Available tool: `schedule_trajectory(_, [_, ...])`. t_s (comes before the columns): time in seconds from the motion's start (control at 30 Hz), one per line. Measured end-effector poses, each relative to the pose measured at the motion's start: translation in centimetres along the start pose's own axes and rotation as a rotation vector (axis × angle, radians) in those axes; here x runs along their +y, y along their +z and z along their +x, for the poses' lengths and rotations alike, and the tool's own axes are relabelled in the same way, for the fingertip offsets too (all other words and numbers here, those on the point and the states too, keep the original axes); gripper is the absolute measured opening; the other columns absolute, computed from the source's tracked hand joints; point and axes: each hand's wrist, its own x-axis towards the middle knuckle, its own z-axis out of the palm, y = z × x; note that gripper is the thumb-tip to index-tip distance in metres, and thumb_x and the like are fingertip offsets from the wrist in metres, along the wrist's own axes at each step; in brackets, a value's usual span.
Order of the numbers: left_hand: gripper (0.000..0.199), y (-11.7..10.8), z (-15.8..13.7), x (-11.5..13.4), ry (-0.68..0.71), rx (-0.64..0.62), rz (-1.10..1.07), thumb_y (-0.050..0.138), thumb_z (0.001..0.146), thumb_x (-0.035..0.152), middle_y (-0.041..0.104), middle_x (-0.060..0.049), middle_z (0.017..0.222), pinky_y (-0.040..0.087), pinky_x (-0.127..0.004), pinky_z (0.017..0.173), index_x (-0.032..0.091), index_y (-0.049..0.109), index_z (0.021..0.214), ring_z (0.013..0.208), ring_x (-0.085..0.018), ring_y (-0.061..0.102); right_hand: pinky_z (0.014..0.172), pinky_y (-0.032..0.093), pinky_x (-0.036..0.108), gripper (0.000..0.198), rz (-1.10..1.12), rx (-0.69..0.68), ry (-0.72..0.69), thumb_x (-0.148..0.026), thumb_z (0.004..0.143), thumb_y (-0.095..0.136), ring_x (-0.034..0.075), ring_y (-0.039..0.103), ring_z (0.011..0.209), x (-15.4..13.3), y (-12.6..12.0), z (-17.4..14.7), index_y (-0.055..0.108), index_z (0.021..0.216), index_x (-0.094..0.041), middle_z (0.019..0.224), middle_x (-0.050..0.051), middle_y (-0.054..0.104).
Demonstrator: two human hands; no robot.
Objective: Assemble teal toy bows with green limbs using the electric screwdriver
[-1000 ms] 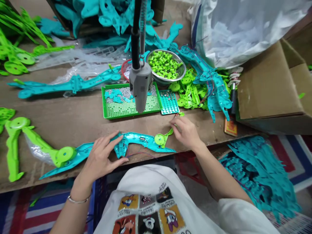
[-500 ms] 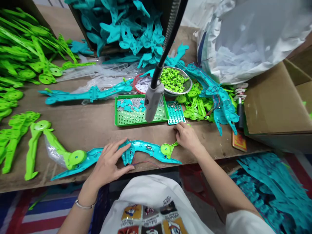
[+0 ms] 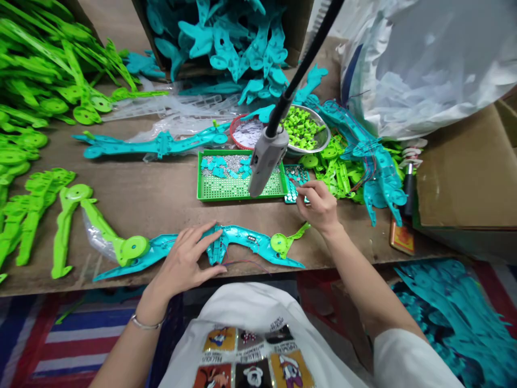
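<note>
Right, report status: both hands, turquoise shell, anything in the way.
Left hand spread on turquoise shell. Right hand at small teal tray, pinching small item, too small to identify. Grey hanging tool hides part of green tray.

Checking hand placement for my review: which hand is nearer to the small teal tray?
The right hand: it is at the near right corner of the small teal tray. The left hand is farther, leftward, on the long teal part.

Left hand splayed flat, right hand pinching.
</note>
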Motion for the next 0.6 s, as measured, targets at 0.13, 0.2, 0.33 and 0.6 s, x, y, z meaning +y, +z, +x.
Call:
schedule_trajectory(0.13, [0.076,-0.1,0.1,0.1,-0.018,-0.007,-0.024,0.073,0.084,0.056,0.051,-0.021,0.149,0.044,-0.053,0.103,0.020,0.046,0.145,0.129,-0.036,0.055,0.071,0.052,0.033,0.009,-0.023,-0.049,0.205,-0.017,0.084,0.057,0.020,0.063,0.080,0.5,2.4,-1.4,0.064,0.082,-0.022,0.084,0.007,0.065])
schedule_trajectory(0.2, [0.077,-0.3,0.1,0.2,-0.028,-0.019,-0.038,0.074,0.083,0.057,0.051,-0.020,0.149,0.045,-0.053,0.103,0.021,0.046,0.146,0.129,-0.036,0.055,0.074,0.052,0.036,0.007,-0.041,-0.005,0.296,-0.019,0.083,0.057,0.021,0.063,0.081,0.3,2.7,-2.0,0.063,0.082,-0.022,0.082,0.007,0.063])
schedule_trajectory(0.33, [0.081,-0.6,0.1,0.1,-0.027,-0.045,-0.062,0.074,0.081,0.060,0.050,-0.020,0.150,0.043,-0.054,0.105,0.022,0.047,0.147,0.131,-0.037,0.054,0.077,0.050,0.040,0.005,-0.068,-0.063,0.460,-0.019,0.080,0.057,0.024,0.061,0.083,0.5,3.2,-2.7,0.062,0.080,-0.021,0.082,0.008,0.061])
schedule_trajectory(0.6, [0.080,-1.4,0.1,-0.2,-0.031,-0.182,-0.100,0.075,0.084,0.049,0.038,-0.020,0.159,0.038,-0.057,0.111,0.023,0.041,0.152,0.141,-0.038,0.043,0.081,0.050,0.036,0.009,0.161,-0.169,0.343,-0.021,0.089,0.059,0.021,0.065,0.087,-5.7,-1.1,-1.7,0.068,0.089,-0.019,0.092,0.009,0.070])
